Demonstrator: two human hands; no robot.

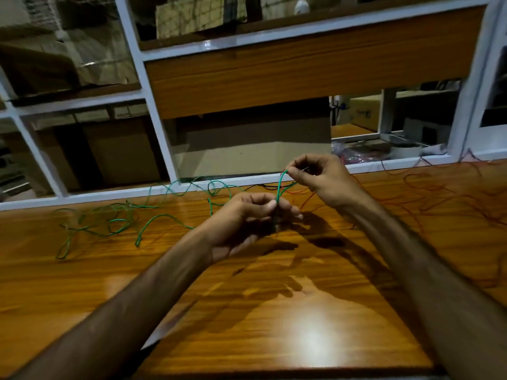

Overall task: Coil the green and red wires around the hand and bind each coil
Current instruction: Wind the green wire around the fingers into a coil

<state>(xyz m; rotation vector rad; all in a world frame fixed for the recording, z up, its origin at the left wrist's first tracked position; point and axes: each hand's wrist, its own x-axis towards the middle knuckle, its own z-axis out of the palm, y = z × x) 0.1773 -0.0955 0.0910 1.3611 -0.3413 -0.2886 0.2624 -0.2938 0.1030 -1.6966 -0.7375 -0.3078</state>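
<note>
The thin green insulated wire [280, 187] runs taut between both hands at twelve o'clock, its slack looped at ten o'clock on the glossy brown wooden bench [274, 311]. Left hand [247, 218] pinches its lower run as anchor; right hand [315, 174] pinches the end, apparently to start winding. The thin red wire [439, 187] lies loose at two o'clock.

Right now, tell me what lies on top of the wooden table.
Loose green wire sprawls on the left of the table, red wire on the right. Both hands pinch wire above it; whatever lies under them is hidden.

Left hand [247, 215] pinched green wire [279, 187] above tabletop [274, 311]; right hand [315, 174] pinched its upper end. Rest of green trailed left in loose loops; red wire [439, 193] sprawled right.
</note>
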